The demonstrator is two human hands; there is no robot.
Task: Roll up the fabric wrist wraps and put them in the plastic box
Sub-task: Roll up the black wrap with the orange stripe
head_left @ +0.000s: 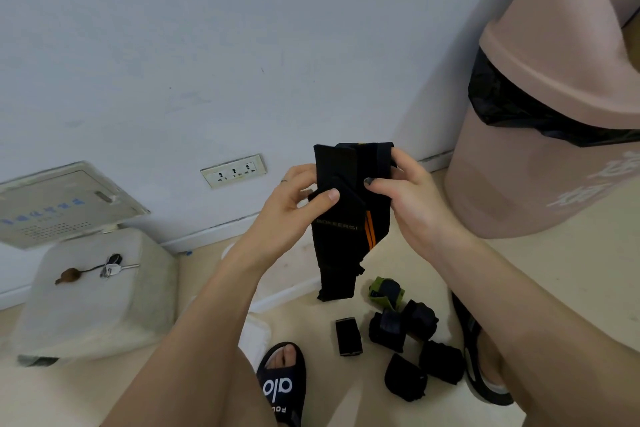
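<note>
Both forearms reach forward, the left hand [294, 204] and right hand [407, 199] pinching an unrolled black wrist wrap [346, 218] between them, thumbs on its front. Its tail hangs below them, above rolled wraps [405, 326] on the floor.

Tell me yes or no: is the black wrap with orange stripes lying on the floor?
No: both the left hand and right hand hold the striped wrap up in the air.

Single head cam, wide-angle, looks fwd & down, close on both hands, floor [398, 402] below.
</note>
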